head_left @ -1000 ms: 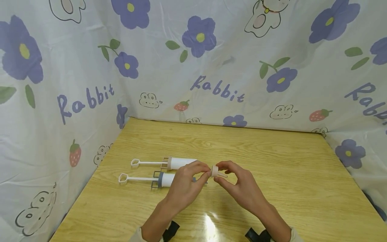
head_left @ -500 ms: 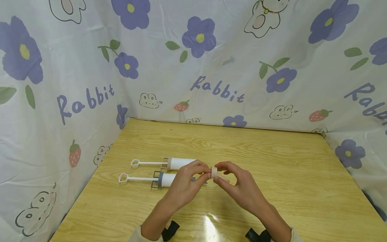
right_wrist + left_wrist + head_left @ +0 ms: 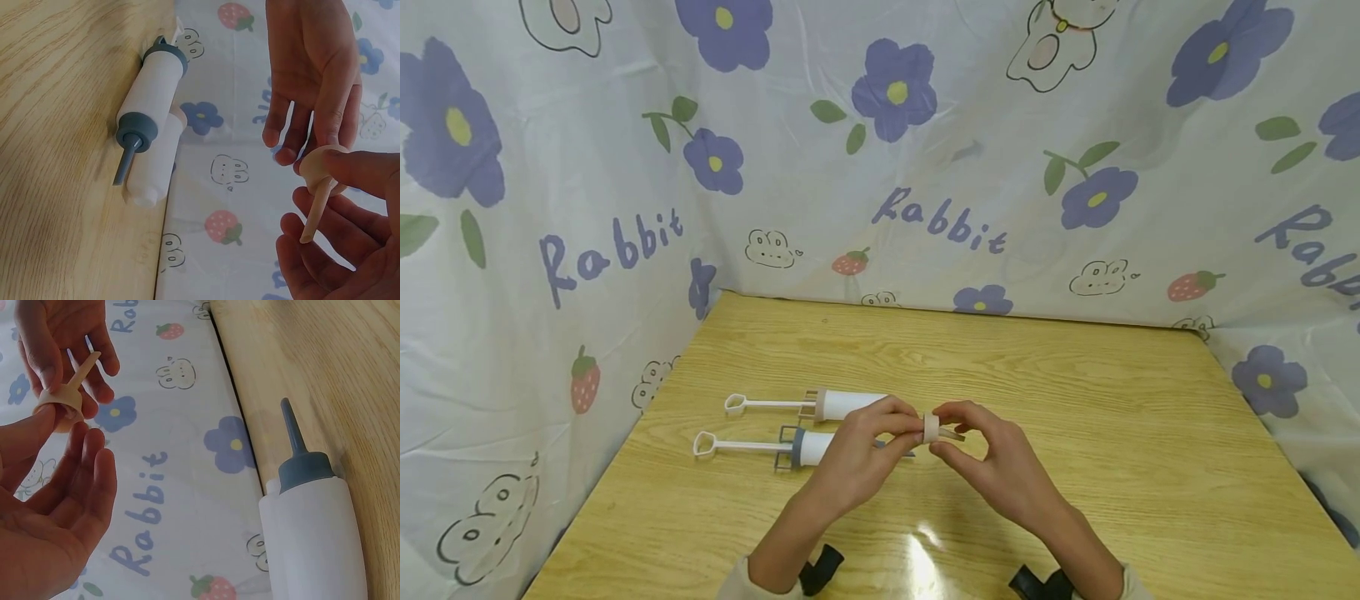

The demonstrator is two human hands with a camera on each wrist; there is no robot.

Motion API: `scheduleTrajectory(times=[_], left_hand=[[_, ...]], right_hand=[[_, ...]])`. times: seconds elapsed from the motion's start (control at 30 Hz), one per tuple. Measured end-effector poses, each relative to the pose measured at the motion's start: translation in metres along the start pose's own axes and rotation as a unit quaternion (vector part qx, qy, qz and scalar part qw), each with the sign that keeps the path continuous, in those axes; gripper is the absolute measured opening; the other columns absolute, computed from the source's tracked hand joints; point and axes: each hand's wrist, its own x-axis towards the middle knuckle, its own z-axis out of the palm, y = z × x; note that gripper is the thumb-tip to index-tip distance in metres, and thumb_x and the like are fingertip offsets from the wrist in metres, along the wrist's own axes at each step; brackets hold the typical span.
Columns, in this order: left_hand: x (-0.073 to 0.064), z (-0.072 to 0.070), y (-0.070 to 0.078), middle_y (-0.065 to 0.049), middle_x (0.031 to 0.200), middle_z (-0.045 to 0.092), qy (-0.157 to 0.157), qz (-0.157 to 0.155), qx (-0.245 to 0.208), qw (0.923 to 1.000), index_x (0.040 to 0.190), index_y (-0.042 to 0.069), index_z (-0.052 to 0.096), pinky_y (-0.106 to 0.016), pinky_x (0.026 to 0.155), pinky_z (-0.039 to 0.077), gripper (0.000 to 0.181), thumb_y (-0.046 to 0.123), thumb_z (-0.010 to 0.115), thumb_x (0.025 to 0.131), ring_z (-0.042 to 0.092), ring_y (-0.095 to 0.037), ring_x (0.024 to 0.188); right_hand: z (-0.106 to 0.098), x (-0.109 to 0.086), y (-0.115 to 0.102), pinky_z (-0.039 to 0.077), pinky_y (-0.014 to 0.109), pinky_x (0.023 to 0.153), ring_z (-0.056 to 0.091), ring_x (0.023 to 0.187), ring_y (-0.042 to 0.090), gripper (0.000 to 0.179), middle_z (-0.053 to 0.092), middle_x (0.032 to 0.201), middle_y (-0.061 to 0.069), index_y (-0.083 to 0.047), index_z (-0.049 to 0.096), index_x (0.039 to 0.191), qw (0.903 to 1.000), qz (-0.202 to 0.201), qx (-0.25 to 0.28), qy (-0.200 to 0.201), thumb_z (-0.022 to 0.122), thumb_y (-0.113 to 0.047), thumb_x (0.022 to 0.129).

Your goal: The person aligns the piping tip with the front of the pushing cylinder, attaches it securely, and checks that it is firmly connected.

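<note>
Left hand [image 3: 855,458] and right hand [image 3: 1000,458] pinch the nozzle [image 3: 931,428] near the blue syringe [image 3: 815,447]; apply light, even pressure.

Cream sleeves [image 3: 742,585] (just the ends visible), black wrist pieces [image 3: 824,570], bare hands [image 3: 856,454]

Left hand [image 3: 859,450] near right hand [image 3: 994,454]

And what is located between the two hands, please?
The beige nozzle cap, held by the left hand and right hand, as the head view shows.
</note>
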Motion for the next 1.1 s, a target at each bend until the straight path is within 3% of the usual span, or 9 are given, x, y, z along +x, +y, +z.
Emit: scheduleTrajectory(times=[0.17,0.43,0.7,0.87,1.1], left_hand=[[0.0,-0.001,-0.001,0.008,0.108,0.072,0.006,0.005,-0.004,1.0,0.107,0.014,0.082,-0.026,0.084,0.058,0.015,0.017,0.073,0.096,0.068,-0.011,0.098],[0.0,-0.005,-0.005,0.009,0.114,0.073,0.017,-0.025,-0.015,0.9995,0.12,0.025,0.076,-0.037,0.09,0.058,0.027,0.029,0.077,0.094,0.067,-0.011,0.1],[-0.002,-0.023,-0.017,0.009,0.127,0.072,0.041,-0.051,-0.014,0.9977,0.13,0.029,0.071,-0.048,0.101,0.055,0.046,0.034,0.084,0.086,0.067,-0.021,0.117],[-0.004,-0.034,-0.026,0.005,0.141,0.065,0.042,-0.068,-0.011,0.9967,0.138,0.031,0.066,-0.058,0.111,0.047,0.059,0.039,0.086,0.083,0.058,-0.025,0.137],[-0.002,-0.048,-0.034,0.004,0.147,0.061,0.045,-0.062,0.002,0.997,0.141,0.03,0.064,-0.059,0.114,0.043,0.063,0.039,0.086,0.083,0.051,-0.027,0.145]], right_hand=[[-0.001,0.0,0.001,0.058,0.034,0.09,0.069,0.105,0.012,0.03,0.072,0.12,-0.011,-0.027,0.067,0.126,1.0,0.008,0.004,0.002,0.075,-0.027,0.096],[-0.003,-0.001,0.001,0.058,0.035,0.089,0.069,0.104,0.014,0.033,0.072,0.122,-0.008,-0.024,0.068,0.127,0.9996,0.027,0.005,0.01,0.076,-0.027,0.095],[-0.007,-0.003,0.002,0.058,0.035,0.088,0.068,0.105,0.015,0.034,0.072,0.123,-0.007,-0.026,0.068,0.127,0.9988,0.046,0.011,0.011,0.077,-0.029,0.095],[-0.008,-0.004,0.003,0.058,0.033,0.088,0.069,0.106,0.016,0.034,0.073,0.122,-0.007,-0.025,0.068,0.127,0.9985,0.054,0.01,0.01,0.077,-0.029,0.094],[-0.011,-0.006,0.005,0.058,0.034,0.088,0.068,0.104,0.014,0.034,0.073,0.12,-0.009,-0.026,0.068,0.126,0.9983,0.056,-0.001,0.016,0.078,-0.027,0.093]])
